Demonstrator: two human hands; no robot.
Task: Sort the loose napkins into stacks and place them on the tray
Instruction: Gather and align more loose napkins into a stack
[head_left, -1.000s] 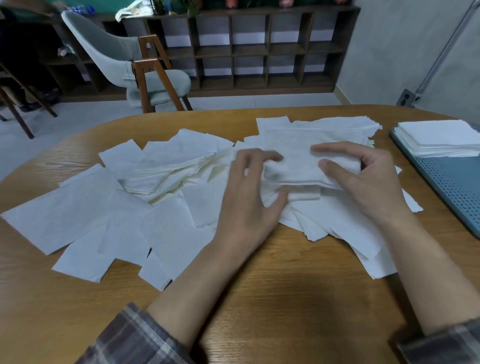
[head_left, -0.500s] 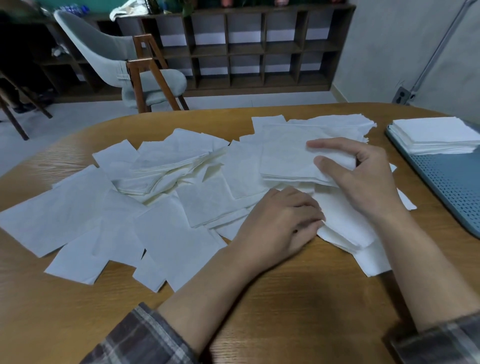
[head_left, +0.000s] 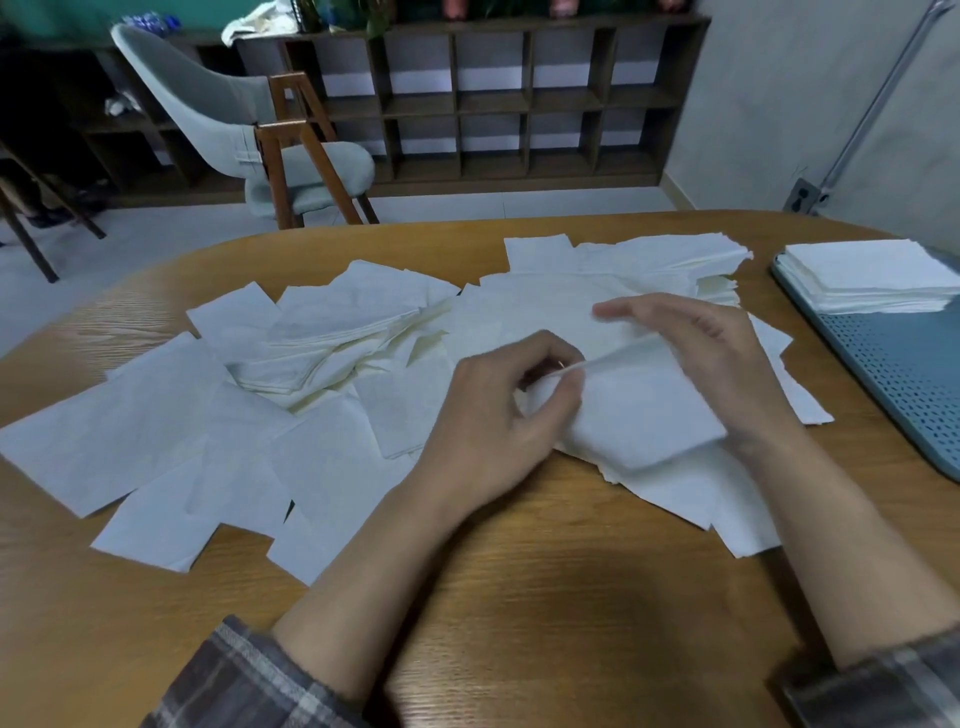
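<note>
Starting at the far left of the wooden table (head_left: 519, 613), you are leaving a wide scatter of loose napkins (head_left: 156, 441) lying flat and overlapping, with a slumped, half-fanned heap (head_left: 332, 343) just beyond them toward the table's far edge. Moving toward the table's middle, your left hand (head_left: 498, 415) is curling in, thumb and fingers pinching the near corner of a small napkin bundle (head_left: 639, 410). Your right hand (head_left: 711, 358) is gripping the same bundle from its other side, fingers spread over the top, thumb hidden, so both hands are squaring it just above the pile. At the table's right edge, the blue perforated tray (head_left: 904, 384) is already carrying one neat stack (head_left: 872, 280) at its far end.

From here the risk, as I judge it, is in the thinness of the sheets: a pinch at one corner is likely letting lower layers slide out or fold, and lifting may be dragging loose napkins underneath along with it. Carrying a misaligned bundle across could also be nudging the finished stack askew.
</note>
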